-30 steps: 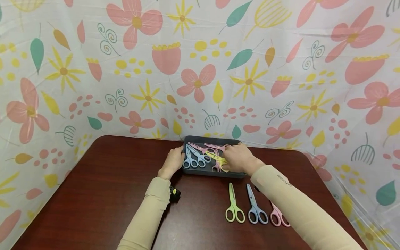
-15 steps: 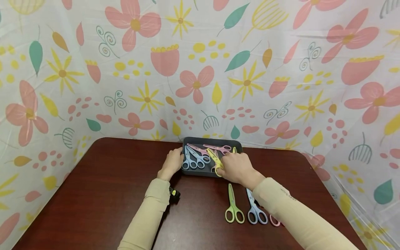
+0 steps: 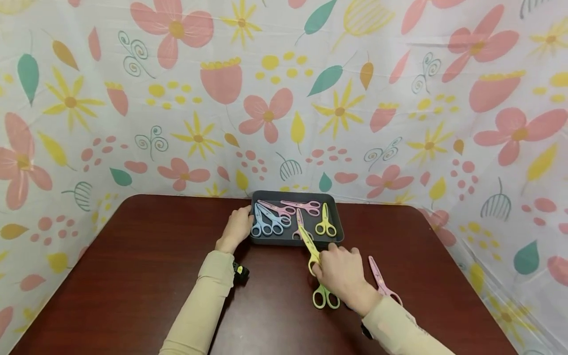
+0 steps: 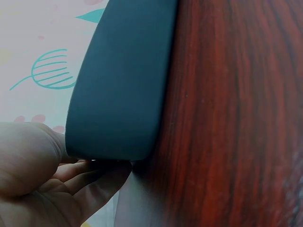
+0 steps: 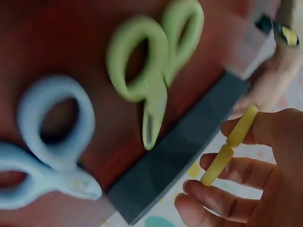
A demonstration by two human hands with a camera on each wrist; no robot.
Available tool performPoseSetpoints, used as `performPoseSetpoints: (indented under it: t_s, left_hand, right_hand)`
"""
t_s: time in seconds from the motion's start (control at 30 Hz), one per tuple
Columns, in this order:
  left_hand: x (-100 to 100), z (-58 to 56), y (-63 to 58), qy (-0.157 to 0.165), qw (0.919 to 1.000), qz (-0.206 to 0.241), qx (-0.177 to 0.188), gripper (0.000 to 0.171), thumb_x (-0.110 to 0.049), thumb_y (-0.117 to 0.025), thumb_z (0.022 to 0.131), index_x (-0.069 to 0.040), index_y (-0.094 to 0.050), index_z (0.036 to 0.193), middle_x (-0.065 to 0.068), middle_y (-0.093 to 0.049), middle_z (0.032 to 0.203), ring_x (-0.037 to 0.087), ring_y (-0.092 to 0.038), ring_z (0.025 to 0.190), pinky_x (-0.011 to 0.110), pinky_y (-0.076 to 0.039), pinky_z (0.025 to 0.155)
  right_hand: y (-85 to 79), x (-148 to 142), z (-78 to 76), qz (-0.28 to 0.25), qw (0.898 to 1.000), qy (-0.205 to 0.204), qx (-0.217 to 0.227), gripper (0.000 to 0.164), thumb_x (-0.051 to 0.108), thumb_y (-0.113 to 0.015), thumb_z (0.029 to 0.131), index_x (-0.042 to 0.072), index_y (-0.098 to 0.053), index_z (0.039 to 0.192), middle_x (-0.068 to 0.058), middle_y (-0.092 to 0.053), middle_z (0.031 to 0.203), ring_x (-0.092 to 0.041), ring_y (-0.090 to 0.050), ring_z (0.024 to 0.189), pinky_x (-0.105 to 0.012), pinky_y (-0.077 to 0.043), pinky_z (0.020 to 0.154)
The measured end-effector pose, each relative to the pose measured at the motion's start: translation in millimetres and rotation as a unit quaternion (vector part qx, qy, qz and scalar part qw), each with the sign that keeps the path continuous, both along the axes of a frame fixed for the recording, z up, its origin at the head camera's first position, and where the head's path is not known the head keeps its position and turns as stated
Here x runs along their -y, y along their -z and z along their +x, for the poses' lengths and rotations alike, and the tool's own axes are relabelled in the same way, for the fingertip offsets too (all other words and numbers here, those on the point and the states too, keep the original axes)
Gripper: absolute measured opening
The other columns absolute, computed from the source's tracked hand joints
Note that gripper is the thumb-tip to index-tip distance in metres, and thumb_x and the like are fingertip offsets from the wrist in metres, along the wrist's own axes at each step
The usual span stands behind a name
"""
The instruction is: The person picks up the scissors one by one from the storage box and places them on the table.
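In the head view my left hand (image 3: 236,227) holds the left end of a dark grey tray (image 3: 271,241); the left wrist view shows its fingers against the end wall. My right hand (image 3: 346,276) pinches a yellow pair of scissors (image 3: 310,247) by its handles, blades pointing toward the tray's front wall. On the table beneath that hand lies a green pair of scissors (image 3: 326,299), its blades hidden in the head view. Blue scissors (image 5: 59,123) appear beside it in the right wrist view; the hand covers them in the head view. Further right lie pink scissors (image 3: 379,278).
Inside the tray are blue scissors (image 3: 277,222), pink scissors (image 3: 305,205) and other yellow scissors (image 3: 326,222), among several pairs. The dark red table (image 3: 146,276) extends to both sides. A flower-patterned curtain (image 3: 266,59) hangs behind the tray.
My right hand has lifted the yellow scissors out of the tray and carried them toward me, above the table. My left hand stays at the tray's left end. The head view has shifted slightly.
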State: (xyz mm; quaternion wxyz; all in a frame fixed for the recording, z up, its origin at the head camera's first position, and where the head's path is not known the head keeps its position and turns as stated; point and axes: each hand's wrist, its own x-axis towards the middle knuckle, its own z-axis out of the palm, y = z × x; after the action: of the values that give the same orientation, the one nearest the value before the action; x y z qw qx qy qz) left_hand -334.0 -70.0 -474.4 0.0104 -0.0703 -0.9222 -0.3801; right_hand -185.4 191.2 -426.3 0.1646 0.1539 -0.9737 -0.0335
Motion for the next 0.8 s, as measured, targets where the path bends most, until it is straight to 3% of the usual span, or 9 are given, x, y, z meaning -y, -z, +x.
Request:
performPoseSetpoints:
  t_s: [0.2,0.37,0.8]
  left_hand:
    - [-2.4,-1.9,0.9,0.002,1.0000,-0.005,0.000,0.044,-0.011,-0.050,0.102,0.001,-0.045,0.144,0.022,-0.060,0.125,0.020,-0.052,0.059,0.032,-0.042,0.056]
    - [-1.3,-2.3,0.9,0.001,1.0000,-0.007,-0.001,0.044,-0.011,-0.050,0.102,0.001,-0.045,0.144,0.022,-0.059,0.128,0.020,-0.054,0.061,0.033,-0.043,0.058]
    - [0.7,-0.6,1.1,0.002,0.9998,-0.010,-0.016,0.042,-0.009,-0.050,0.102,0.002,-0.047,0.142,0.022,-0.060,0.127,0.022,-0.059,0.073,0.036,-0.046,0.067]
  right_hand:
    - [9.8,10.5,23.9,0.005,0.999,-0.019,-0.040,0.040,0.036,-0.069,0.073,0.020,-0.041,0.050,-0.002,-0.042,0.056,-0.025,-0.048,0.050,-0.047,-0.034,0.058]
    - [14.1,22.0,34.1,0.002,0.998,-0.037,-0.046,0.040,0.041,-0.070,0.071,0.020,-0.043,0.049,-0.004,-0.049,0.057,-0.025,-0.053,0.051,-0.050,-0.035,0.060]
    - [20.0,37.6,35.3,-0.004,0.999,-0.031,0.034,0.042,0.044,-0.069,0.072,0.021,-0.042,0.049,0.001,-0.048,0.052,-0.021,-0.053,0.051,-0.049,-0.033,0.063]
